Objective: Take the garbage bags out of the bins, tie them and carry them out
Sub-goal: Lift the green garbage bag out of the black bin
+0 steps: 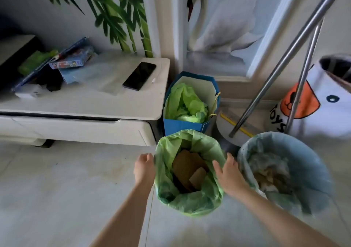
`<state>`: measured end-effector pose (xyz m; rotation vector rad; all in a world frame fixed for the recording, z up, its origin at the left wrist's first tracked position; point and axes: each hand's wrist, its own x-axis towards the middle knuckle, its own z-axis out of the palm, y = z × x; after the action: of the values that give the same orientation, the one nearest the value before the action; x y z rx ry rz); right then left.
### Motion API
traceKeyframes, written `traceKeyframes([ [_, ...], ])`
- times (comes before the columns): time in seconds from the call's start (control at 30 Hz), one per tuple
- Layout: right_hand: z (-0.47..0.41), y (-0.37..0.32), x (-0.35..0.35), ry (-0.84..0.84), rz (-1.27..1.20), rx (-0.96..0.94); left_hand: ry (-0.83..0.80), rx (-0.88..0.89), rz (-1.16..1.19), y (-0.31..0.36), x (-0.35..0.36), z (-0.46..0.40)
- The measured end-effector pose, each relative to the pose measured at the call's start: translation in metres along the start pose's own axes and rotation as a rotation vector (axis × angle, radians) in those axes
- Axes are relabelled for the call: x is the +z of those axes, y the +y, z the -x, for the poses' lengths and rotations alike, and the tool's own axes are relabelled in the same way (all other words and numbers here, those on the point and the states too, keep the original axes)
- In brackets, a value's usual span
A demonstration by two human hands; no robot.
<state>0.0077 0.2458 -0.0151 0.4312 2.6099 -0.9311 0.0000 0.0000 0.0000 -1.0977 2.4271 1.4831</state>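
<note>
On the floor just off the desk's (114, 104) front right corner, the green garbage bag (201, 205) lines its bin with cardboard (188, 170) inside, the left hand (144, 168) curled against its left rim, the right hand (227, 172) spread-fingered on its right rim beside a blue-lined bin (311, 170).

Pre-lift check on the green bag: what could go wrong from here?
1. Cardboard pieces stand on edge inside the green bag; corners could tear the thin film when cinched.
2. Right hand sits tight between it and the blue-lined bin; lifting may bump that bin.
</note>
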Motion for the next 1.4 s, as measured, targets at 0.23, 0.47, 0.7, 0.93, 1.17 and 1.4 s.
traceKeyframes([
  [0.23,-0.002,0.015,0.014,-0.037,-0.357,0.255,-0.242,-0.194,0.206,-0.035,0.006,0.005],
  [0.47,0.018,0.019,0.002,-0.048,-0.321,0.271,-0.199,-0.144,0.184,-0.036,-0.017,0.031],
  [0.7,0.004,0.003,-0.032,-0.025,-0.443,0.27,-0.099,0.038,0.135,-0.002,-0.024,0.03],
  [0.93,0.012,-0.009,-0.06,0.15,-0.313,-0.017,-0.005,0.175,0.158,0.022,-0.042,0.017],
  [1.17,0.045,0.001,-0.084,0.22,-0.383,0.009,0.115,0.148,0.283,0.01,-0.087,0.028],
  [1.4,0.063,0.021,-0.08,0.027,-0.57,0.214,-0.033,0.039,-0.078,-0.014,-0.116,0.04],
])
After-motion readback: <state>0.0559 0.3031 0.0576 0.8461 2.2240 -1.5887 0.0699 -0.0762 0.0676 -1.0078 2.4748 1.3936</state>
